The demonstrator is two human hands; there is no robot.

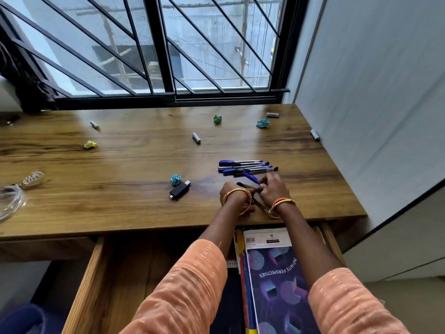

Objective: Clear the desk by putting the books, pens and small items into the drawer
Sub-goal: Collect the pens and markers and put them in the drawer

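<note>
Several blue pens (245,167) lie side by side on the wooden desk (120,165) at the right. Just in front of them my two hands meet. My right hand (274,190) pinches one blue pen (251,177) by its end. My left hand (234,195) is curled around dark pens (242,185) that run under both wrists; the grip is blurred. Below the desk edge the drawer (84,285) stands pulled out, with a purple-covered book (274,280) and other books stacked at its right side.
Scattered on the desk are three batteries (196,138), (94,125), (315,135), crumpled paper balls (217,119), (263,123), (90,144), (175,180), a black USB adapter (180,189) and a small grey item (272,115). A clear cable (9,201) lies far left. A wall bounds the right.
</note>
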